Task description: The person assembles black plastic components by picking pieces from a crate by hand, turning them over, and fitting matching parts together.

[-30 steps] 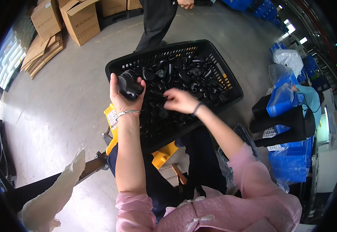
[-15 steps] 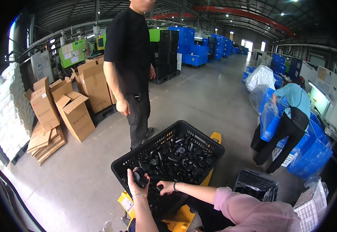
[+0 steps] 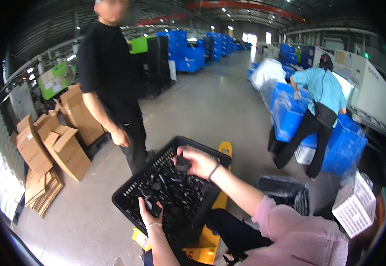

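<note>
Factory floor (image 3: pixel 202 104), black part (image 3: pixel 183 164) pinched between right fingers (image 3: pixel 194 156), left fingers (image 3: pixel 143 208) half-curled around dark piece (image 3: pixel 153 209)

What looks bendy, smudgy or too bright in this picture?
In the head view, the red roof beam bows and the corners go black; in the head view, the right hand looks slightly smudgy; also there, the pale stack glares at left.

I count: wearer's bare hands (image 3: pixel 198 163), two; black-topped and light-blue-topped co-workers (image 3: pixel 113 66), two; yellow pallet truck (image 3: pixel 206 248), one; small dark-black plastic parts (image 3: pixel 185 190), too many to tally.
</note>
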Tool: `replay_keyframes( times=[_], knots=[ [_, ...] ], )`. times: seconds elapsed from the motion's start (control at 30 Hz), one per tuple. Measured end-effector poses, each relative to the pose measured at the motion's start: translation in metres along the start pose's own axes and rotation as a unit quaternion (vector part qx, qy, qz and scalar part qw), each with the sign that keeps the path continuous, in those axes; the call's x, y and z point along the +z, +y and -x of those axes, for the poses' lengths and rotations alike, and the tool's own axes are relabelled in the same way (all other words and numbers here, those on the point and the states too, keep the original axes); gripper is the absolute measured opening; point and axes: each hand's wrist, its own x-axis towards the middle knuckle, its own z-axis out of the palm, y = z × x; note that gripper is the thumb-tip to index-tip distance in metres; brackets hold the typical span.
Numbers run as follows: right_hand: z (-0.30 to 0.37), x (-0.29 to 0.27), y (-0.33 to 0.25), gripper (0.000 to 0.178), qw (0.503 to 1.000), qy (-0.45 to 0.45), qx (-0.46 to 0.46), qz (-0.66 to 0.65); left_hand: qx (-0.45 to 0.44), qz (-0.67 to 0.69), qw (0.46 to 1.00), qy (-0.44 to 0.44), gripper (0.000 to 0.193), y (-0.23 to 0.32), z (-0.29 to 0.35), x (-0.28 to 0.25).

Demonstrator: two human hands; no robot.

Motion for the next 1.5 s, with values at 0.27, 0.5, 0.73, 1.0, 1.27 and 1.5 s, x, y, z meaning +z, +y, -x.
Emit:
replay_keyframes(
  times=[0.27, 0.5, 0.73, 1.0, 1.27, 1.5],
  knots=[
    [0.052, 0.042, -0.033, 0.031, 0.966, 0.088, -0.186, 0.159, -0.022, -0.039, 0.999, -0.027, 0.032, -0.01, 0.009, 0.001],
    [0.052, 0.037, 0.027, 0.029, 0.987, 0.148, -0.009, 0.059, -0.023, -0.063, 0.997, 0.032, 0.037, -0.022, 0.008, 0.0],
    [0.039, 0.054, 0.073, 0.036, 0.936, 0.099, -0.18, 0.287, -0.082, -0.003, 0.995, 0.056, 0.05, -0.022, 0.013, 0.008],
    [0.035, 0.075, 0.108, 0.029, 0.617, -0.144, -0.331, 0.7, -0.095, 0.139, 0.97, -0.177, 0.061, -0.023, 0.021, 0.008],
    [0.032, 0.061, 0.093, 0.024, 0.752, 0.003, -0.283, 0.596, -0.086, 0.114, 0.982, -0.124, 0.06, -0.013, 0.027, 0.016],
    [-0.029, -0.042, 0.162, 0.035, 0.809, -0.117, 0.133, 0.561, -0.052, 0.098, 0.987, -0.12, 0.064, -0.01, 0.024, 0.016]
  ],
)
